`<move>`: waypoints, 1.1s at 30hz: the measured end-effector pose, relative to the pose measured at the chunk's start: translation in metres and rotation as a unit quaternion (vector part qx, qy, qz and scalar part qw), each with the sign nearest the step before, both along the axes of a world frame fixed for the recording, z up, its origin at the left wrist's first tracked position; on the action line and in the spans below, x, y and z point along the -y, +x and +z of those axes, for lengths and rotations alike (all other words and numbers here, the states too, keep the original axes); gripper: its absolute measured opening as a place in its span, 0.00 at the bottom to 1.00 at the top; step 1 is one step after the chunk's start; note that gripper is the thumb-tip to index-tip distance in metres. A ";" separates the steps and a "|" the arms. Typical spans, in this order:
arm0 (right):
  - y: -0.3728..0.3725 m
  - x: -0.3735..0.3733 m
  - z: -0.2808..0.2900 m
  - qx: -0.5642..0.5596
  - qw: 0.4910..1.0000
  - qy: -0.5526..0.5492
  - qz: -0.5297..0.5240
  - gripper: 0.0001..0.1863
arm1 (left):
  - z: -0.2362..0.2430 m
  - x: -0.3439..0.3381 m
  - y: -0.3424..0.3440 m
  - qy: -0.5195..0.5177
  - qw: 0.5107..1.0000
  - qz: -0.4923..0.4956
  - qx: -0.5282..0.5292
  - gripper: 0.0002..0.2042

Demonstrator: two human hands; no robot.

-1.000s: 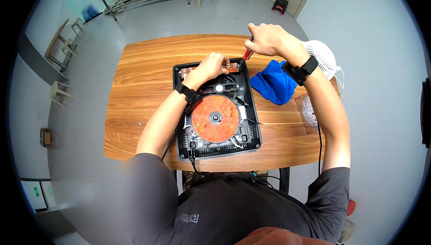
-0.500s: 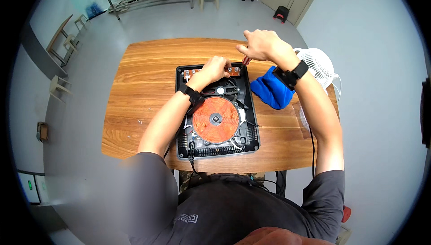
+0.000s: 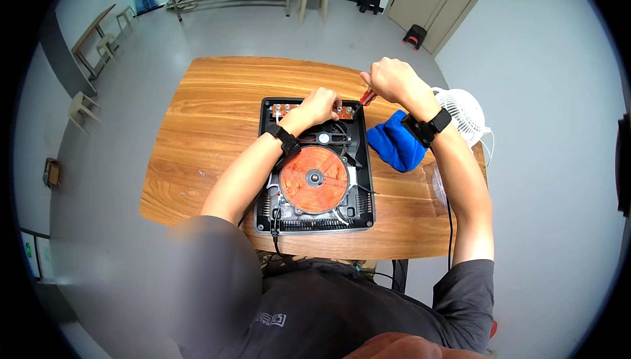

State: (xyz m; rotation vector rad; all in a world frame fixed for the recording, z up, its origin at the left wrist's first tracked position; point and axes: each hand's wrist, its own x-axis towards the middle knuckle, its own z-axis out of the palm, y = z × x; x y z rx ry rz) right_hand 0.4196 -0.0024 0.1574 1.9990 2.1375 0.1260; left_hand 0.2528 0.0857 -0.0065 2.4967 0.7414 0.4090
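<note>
An opened black appliance housing (image 3: 368,181) lies on the wooden table with a round copper coil (image 3: 305,168) inside and an orange circuit strip (image 3: 282,108) along its far edge. My left hand (image 3: 314,106) rests over that strip, fingers curled, whatever is between them hidden. My right hand (image 3: 392,81) grips a red-handled screwdriver (image 3: 369,98), tilted with its lower end at the housing's far right corner.
Right of the housing lie a crumpled blue cloth (image 3: 401,145), a white fan (image 3: 463,112) and a clear plastic bag (image 3: 434,188). Cables run over the near edge of the table (image 3: 184,129). Stools, a metal rack and a door are beyond.
The view has shifted, so the scene sits lower. My right hand has changed its grip, its thumb and fingers shifting round the screwdriver handle. My left hand stays over the strip.
</note>
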 end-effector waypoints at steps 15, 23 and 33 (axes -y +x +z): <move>0.013 0.002 -0.004 -0.054 0.997 0.053 -0.025 0.24 | 0.000 0.001 0.006 0.006 1.000 -0.011 -0.002 0.17; 0.010 0.013 0.017 -0.105 0.993 -0.025 0.039 0.23 | 0.000 0.001 -0.001 0.012 1.000 0.000 0.005 0.17; 0.001 0.003 0.001 -0.060 0.998 0.024 -0.006 0.26 | 0.002 0.004 0.001 -0.002 1.000 0.011 -0.006 0.17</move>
